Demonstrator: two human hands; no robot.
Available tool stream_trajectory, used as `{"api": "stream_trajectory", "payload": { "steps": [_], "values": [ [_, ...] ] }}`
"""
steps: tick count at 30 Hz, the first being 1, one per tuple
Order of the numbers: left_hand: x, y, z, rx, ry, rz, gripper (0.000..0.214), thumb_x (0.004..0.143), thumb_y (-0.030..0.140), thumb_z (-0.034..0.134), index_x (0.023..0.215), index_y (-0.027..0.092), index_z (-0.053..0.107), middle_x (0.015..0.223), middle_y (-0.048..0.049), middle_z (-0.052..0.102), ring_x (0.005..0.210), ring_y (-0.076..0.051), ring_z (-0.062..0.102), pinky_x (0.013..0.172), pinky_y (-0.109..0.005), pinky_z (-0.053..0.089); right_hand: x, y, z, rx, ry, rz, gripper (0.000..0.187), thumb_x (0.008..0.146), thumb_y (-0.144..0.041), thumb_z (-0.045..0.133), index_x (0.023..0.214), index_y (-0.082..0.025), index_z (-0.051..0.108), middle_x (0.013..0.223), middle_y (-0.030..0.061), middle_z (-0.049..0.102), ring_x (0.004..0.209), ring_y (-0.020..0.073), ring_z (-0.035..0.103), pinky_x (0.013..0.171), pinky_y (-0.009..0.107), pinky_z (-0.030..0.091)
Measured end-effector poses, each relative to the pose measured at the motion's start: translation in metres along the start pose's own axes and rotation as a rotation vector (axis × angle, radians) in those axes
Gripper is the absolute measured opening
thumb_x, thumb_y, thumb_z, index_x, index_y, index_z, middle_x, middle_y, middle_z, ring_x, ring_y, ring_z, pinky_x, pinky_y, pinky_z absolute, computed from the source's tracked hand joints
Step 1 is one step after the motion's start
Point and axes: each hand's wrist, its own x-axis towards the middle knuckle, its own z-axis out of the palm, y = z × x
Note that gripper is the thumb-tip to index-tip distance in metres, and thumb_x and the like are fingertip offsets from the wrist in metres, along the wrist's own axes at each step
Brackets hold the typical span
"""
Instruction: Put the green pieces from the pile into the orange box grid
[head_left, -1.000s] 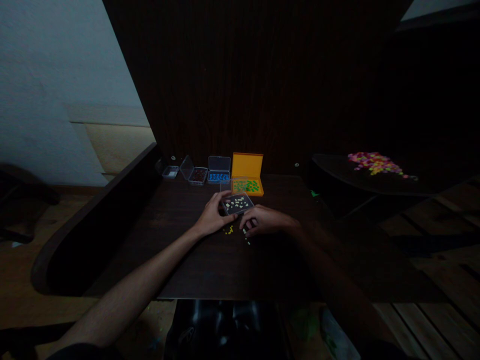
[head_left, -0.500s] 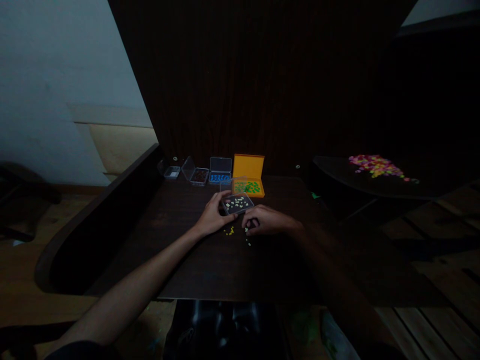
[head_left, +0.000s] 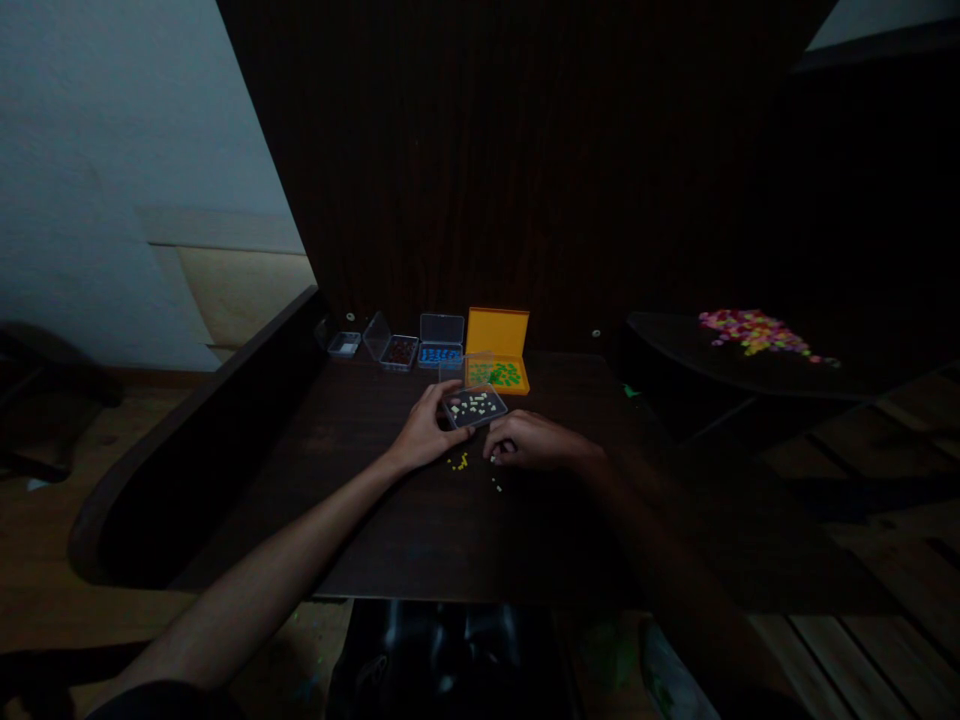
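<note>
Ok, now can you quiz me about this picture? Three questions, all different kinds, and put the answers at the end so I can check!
1. True or false: the left hand is holding a clear box.

2. Pick one. What colour are the little pieces in the orange box?
a) red
b) green
c) purple

3. Fill in the gap: the loose bits on the tabletop, just below the left thumb in the picture, are ____ in colour.

Key:
1. True
2. b) green
3. yellow
</note>
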Motion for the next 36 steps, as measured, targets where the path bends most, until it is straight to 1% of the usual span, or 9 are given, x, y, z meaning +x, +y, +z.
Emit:
{"api": "stream_trajectory", "payload": {
  "steps": [2, 6, 9, 14, 17, 21, 27, 31, 36],
  "values": [
    [0.0, -0.001, 0.0, -0.005, 0.0, -0.005, 0.066, 0.065, 0.025, 0.077, 0.125, 0.019, 0.05, 0.123, -0.0109, 0.054, 0.107, -0.025, 0.06, 0.088, -0.041, 0.055, 0.0, 0.0, 0.0, 0.018, 0.002, 0.045, 0.018, 0.078, -0.017, 0.066, 0.094, -0.022, 0.072, 0.084, -0.0002, 0.07, 0.074, 0.0132, 0.061, 0.065, 0.022, 0.039],
    [0.0, 0.0, 0.0, 0.002, 0.002, -0.015, 0.065, 0.066, 0.025, 0.077, 0.125, 0.019, 0.05, 0.124, -0.012, 0.054, 0.109, -0.026, 0.06, 0.088, -0.042, 0.055, 0.001, -0.003, 0.0, 0.012, -0.013, 0.161, 0.018, 0.076, -0.032, 0.072, 0.091, -0.021, 0.07, 0.082, -0.0003, 0.071, 0.074, 0.0145, 0.062, 0.063, 0.023, 0.037],
    [0.0, 0.002, -0.001, 0.004, 0.009, -0.011, 0.065, 0.066, 0.025, 0.076, 0.125, 0.019, 0.05, 0.123, -0.0113, 0.054, 0.109, -0.026, 0.06, 0.089, -0.042, 0.054, 0.003, -0.006, 0.0, -0.045, -0.008, 0.22, 0.019, 0.076, -0.033, 0.074, 0.09, -0.021, 0.069, 0.083, 0.0001, 0.071, 0.077, 0.0152, 0.061, 0.063, 0.023, 0.036],
    [0.001, 0.003, -0.001, 0.016, 0.012, -0.016, 0.065, 0.066, 0.025, 0.076, 0.125, 0.019, 0.05, 0.124, -0.0114, 0.053, 0.11, -0.026, 0.06, 0.088, -0.042, 0.054, 0.002, -0.006, 0.0, -0.08, 0.018, 0.192, 0.018, 0.076, -0.027, 0.073, 0.094, -0.022, 0.069, 0.091, 0.0003, 0.07, 0.082, 0.0158, 0.061, 0.065, 0.023, 0.036],
    [0.001, 0.003, -0.002, 0.033, 0.015, -0.008, 0.065, 0.066, 0.026, 0.077, 0.125, 0.02, 0.05, 0.123, -0.0111, 0.054, 0.109, -0.026, 0.06, 0.088, -0.043, 0.054, 0.002, -0.005, 0.001, -0.074, 0.012, 0.153, 0.016, 0.077, -0.027, 0.073, 0.092, -0.022, 0.071, 0.091, 0.0014, 0.07, 0.081, 0.0157, 0.06, 0.066, 0.024, 0.036],
    [0.001, 0.002, -0.002, 0.03, 0.01, -0.007, 0.065, 0.066, 0.026, 0.077, 0.125, 0.02, 0.05, 0.122, -0.011, 0.054, 0.108, -0.025, 0.06, 0.089, -0.043, 0.054, 0.003, -0.004, 0.003, -0.092, 0.004, 0.092, 0.02, 0.077, -0.025, 0.072, 0.096, -0.022, 0.073, 0.094, 0.0028, 0.068, 0.081, 0.0162, 0.059, 0.07, 0.026, 0.038],
    [0.001, 0.002, -0.002, 0.005, 0.01, -0.015, 0.065, 0.067, 0.026, 0.076, 0.125, 0.02, 0.049, 0.122, -0.0111, 0.054, 0.109, -0.026, 0.06, 0.088, -0.043, 0.054, 0.002, -0.01, 0.001, -0.036, -0.006, 0.012, 0.02, 0.077, -0.015, 0.07, 0.096, -0.021, 0.073, 0.095, 0.0019, 0.069, 0.078, 0.014, 0.059, 0.074, 0.025, 0.04],
    [0.001, 0.003, -0.002, 0.019, 0.008, -0.018, 0.065, 0.066, 0.027, 0.077, 0.125, 0.018, 0.049, 0.123, -0.012, 0.053, 0.109, -0.026, 0.06, 0.089, -0.044, 0.053, 0.0, -0.01, -0.001, -0.053, 0.009, 0.063, 0.024, 0.077, -0.021, 0.072, 0.1, -0.023, 0.071, 0.097, 0.0016, 0.069, 0.082, 0.0155, 0.06, 0.075, 0.026, 0.04],
    [0.0, 0.002, -0.002, 0.031, 0.015, 0.001, 0.065, 0.067, 0.026, 0.077, 0.125, 0.02, 0.05, 0.123, -0.0113, 0.054, 0.108, -0.025, 0.061, 0.089, -0.044, 0.053, 0.001, -0.006, 0.0, -0.103, 0.006, 0.151, 0.019, 0.076, -0.03, 0.073, 0.094, -0.023, 0.072, 0.098, 0.0025, 0.07, 0.089, 0.0188, 0.061, 0.072, 0.026, 0.039]
  ]
}}
